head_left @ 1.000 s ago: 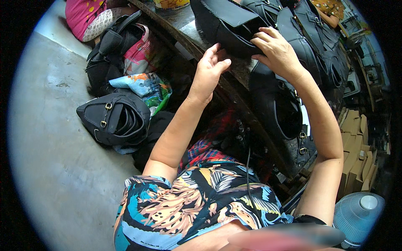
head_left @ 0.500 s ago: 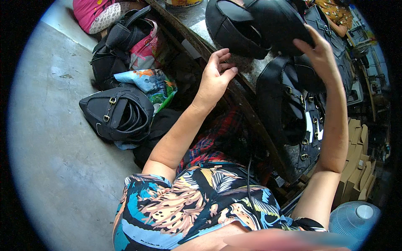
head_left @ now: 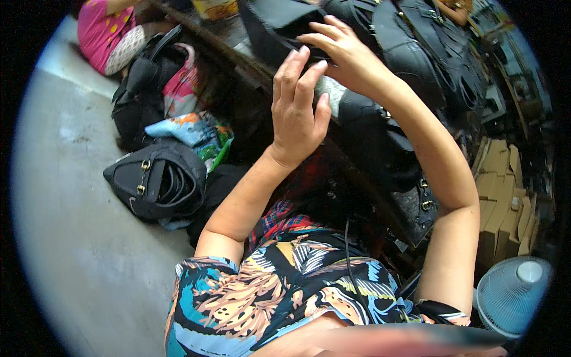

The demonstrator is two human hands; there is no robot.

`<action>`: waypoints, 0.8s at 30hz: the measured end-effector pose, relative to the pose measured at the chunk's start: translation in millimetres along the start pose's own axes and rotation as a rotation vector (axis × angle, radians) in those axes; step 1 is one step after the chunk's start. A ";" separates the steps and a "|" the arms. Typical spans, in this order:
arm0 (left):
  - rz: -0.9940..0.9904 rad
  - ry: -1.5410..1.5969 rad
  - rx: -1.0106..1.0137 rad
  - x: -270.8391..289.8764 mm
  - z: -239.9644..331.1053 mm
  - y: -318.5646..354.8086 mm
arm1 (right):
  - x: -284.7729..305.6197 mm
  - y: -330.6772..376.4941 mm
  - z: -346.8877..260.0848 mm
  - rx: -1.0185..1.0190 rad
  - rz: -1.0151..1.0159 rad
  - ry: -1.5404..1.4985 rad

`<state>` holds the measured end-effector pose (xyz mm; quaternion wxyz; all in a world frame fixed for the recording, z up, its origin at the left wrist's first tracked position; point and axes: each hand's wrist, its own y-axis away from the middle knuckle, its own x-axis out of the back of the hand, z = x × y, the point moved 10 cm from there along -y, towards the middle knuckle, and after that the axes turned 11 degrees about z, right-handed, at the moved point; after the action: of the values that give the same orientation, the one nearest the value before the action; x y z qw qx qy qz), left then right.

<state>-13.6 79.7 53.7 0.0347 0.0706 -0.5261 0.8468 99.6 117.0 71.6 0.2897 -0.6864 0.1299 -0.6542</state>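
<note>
A: What has changed since half a second ago?

B: The left hand [head_left: 297, 113] has risen, fingers straight and loosely spread, holding nothing; its fingertips now touch the grey patch just under the right hand [head_left: 348, 56].

A: And the right?

B: It has come down from the raised black bag [head_left: 279, 27], fingers curled over that bag's edge, thumb underneath. Whether it grips is unclear.

A: Beyond the fingers?

B: More black bags [head_left: 428, 41] crowd the bench.
</note>
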 end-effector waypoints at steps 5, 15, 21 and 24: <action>-0.118 -0.274 -0.098 -42.2 -27.7 -13.5 | 62.8 2.0 16.6 -0.033 0.146 -0.259; -0.115 -0.338 -0.134 -39.1 -64.2 -37.0 | 119.0 141.5 120.2 -0.645 -0.028 0.192; -0.047 -0.092 -0.415 -37.5 3.4 -15.2 | 147.2 136.2 117.4 -0.737 0.487 -0.510; 0.054 -0.043 -0.410 -26.2 13.2 -17.0 | 158.2 89.7 84.4 -0.518 0.443 -0.287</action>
<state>15.7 75.9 70.4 0.0142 0.0659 -0.6899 0.7207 217.2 -23.6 152.9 0.2562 -0.7770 0.3945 -0.4183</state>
